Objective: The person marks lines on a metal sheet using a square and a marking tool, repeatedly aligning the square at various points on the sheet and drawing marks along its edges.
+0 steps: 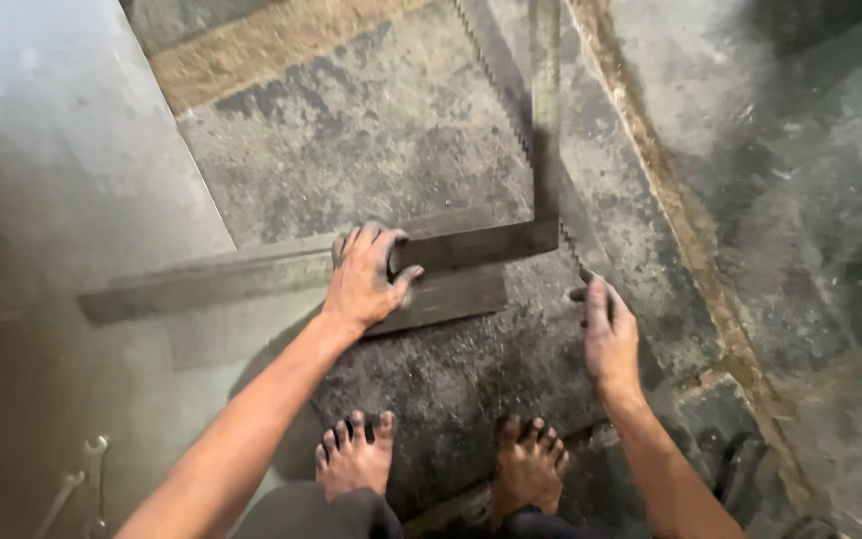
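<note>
At about 7 o'clock, two wrenches (80,486) lie on the concrete floor (42,200), near my left side. One large grey metal sheet (351,150) lies flat on the floor, filling the middle from 12 o'clock down to my feet. On it rests one steel framing square (511,240): its long arm runs from 9 o'clock toward the centre, and its second arm goes up toward 12 o'clock, the corner sitting just right of centre.

My left hand (364,279) lies flat on the long arm of the square, fingers spread, thumb hooked over its lower edge, pressing it against the sheet. Under that hand a second flat strip (451,297) of metal shows just beneath the square, touching it.

My two bare feet (351,457) stand on the sheet at 6 o'clock, apart from each other.

At about 4 o'clock from the square's corner, my right hand (606,334) rests on the sheet, fingers close together and pointing to 12 o'clock. I cannot tell whether it pinches something small at its fingertips. One rusty brown edge (680,230) runs past it from 1 o'clock to 5 o'clock.
</note>
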